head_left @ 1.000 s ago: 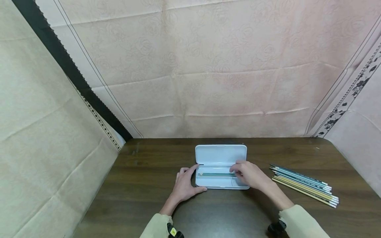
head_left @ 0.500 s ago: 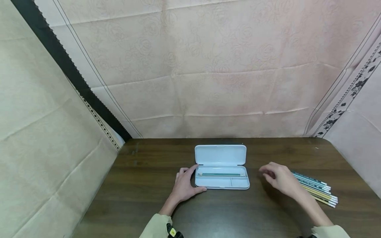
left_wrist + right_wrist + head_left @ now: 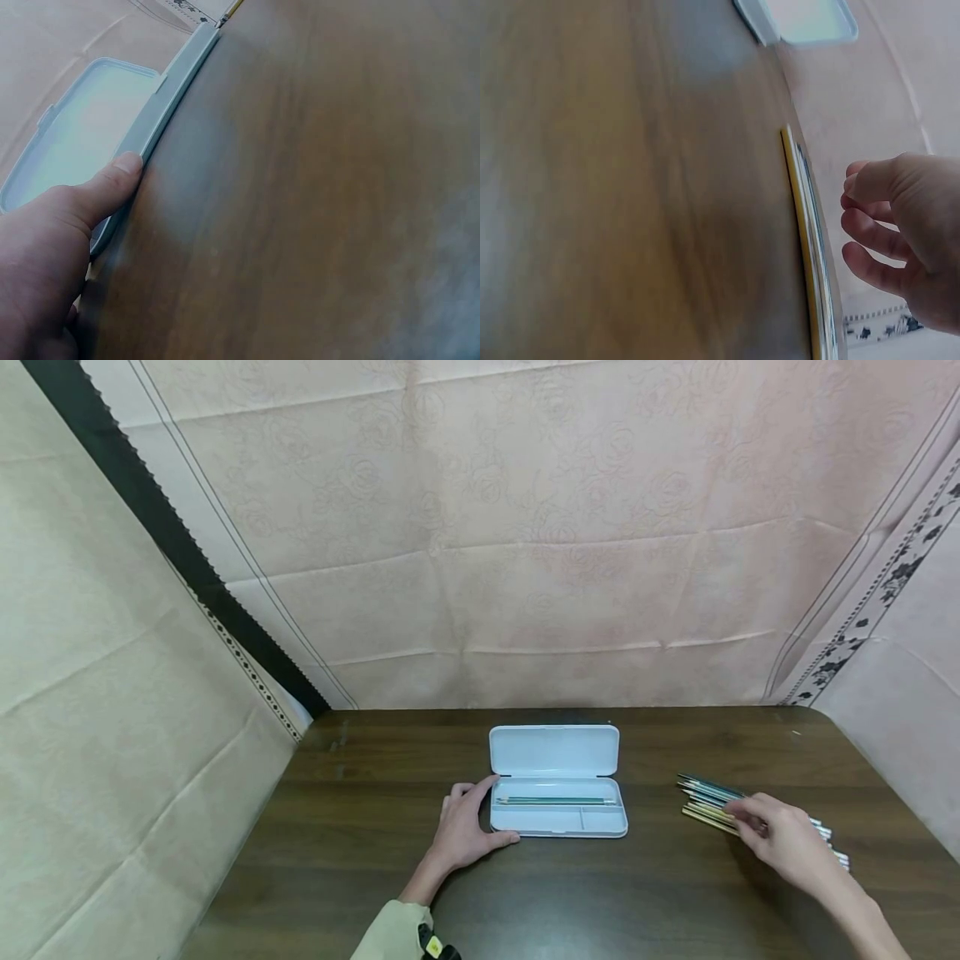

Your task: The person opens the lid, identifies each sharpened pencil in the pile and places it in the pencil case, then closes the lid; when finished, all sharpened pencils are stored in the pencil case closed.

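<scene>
A pale blue pencil case (image 3: 525, 820) lies with its lid up on the table, a green pencil (image 3: 555, 800) lengthwise in its tray. My left hand (image 3: 465, 831) holds the case's left end, thumb along the front edge and a finger at the back corner. In the left wrist view the thumb (image 3: 112, 187) presses on the case's front side (image 3: 169, 97). Over the pile of teal and yellow pencils (image 3: 705, 814) on the right hovers my right hand (image 3: 783, 843), its fingers loosely bent with nothing visible between them. The hand hides the pile's middle. In the right wrist view, yellow pencils (image 3: 799, 202) lie beside it.
The brown wooden table (image 3: 585, 902) reaches back to a pale patterned cloth (image 3: 525, 568). More cloth hangs on the left and right sides. The case's raised lid (image 3: 555, 750) stands toward the back.
My right hand has left the pencil case's tray and moved right to the pencil pile. My left hand stays at the case's left end, and the case has hardly moved.
</scene>
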### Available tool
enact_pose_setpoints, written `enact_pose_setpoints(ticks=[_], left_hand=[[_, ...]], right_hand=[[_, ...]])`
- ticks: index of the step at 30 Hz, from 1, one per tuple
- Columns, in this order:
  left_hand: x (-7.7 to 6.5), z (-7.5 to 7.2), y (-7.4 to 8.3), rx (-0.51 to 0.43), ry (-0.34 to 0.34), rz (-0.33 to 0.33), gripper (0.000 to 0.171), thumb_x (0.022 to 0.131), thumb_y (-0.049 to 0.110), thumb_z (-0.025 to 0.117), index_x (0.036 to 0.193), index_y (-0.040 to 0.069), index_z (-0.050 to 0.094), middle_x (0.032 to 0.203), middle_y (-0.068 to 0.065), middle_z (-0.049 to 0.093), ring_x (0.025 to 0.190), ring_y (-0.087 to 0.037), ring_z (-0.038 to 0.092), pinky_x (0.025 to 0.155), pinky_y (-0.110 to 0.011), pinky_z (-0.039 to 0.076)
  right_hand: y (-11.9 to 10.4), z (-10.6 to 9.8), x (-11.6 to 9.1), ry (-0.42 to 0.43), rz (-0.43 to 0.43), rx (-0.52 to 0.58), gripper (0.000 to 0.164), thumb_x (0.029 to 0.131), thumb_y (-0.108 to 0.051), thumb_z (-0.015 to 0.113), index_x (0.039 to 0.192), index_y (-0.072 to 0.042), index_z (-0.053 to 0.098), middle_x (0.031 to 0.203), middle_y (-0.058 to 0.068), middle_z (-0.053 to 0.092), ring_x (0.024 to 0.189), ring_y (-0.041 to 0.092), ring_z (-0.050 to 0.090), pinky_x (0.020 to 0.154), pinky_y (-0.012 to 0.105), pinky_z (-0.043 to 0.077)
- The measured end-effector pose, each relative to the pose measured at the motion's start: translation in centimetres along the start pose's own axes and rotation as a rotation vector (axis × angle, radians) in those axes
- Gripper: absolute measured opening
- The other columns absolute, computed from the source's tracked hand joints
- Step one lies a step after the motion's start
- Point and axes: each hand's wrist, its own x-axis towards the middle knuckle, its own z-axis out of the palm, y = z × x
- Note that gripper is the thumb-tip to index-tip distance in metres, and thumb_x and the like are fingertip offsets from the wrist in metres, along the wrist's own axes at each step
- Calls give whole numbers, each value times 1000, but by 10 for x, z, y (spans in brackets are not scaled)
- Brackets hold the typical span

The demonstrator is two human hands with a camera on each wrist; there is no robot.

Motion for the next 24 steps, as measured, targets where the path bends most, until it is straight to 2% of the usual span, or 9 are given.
enact_pose_setpoints(ticks=[9, 14, 20, 24], left_hand=[[-1, -1, 0, -4, 11, 21, 94, 74, 55, 85, 150, 16, 46, 130, -7, 57, 115, -27, 42, 91, -49, 35], [-2, -2, 0, -10, 11, 22, 94, 73, 55, 84, 150, 17, 46, 131, -6, 57, 115, -27, 42, 92, -49, 35], [-1, -1, 0, -14, 7, 11, 93, 74, 54, 85, 150, 18, 46, 132, -6, 57, 116, -28, 42, 92, -49, 36], [-1, 0, 0, -16, 6, 8, 93, 74, 55, 85, 150, 18, 46, 132, -5, 56, 116, -28, 42, 91, -48, 36]], right_hand=[[16, -21, -21, -35, 97, -92, 34, 66, 9, 83, 90, -13, 74, 79, -12, 59, 67, -4, 48, 56, 19, 39], [24, -27, -29, -74, 156, -127, 30, 70, 6, 83, 89, -14, 74, 79, -14, 59, 67, -4, 47, 55, 29, 42], [32, -32, -34, -105, 189, -163, 27, 71, 5, 83, 88, -15, 74, 78, -14, 57, 67, -3, 47, 55, 32, 42], [34, -34, -37, -95, 183, -181, 29, 70, 6, 83, 86, -16, 74, 80, -8, 62, 68, -2, 52, 57, 35, 45]])
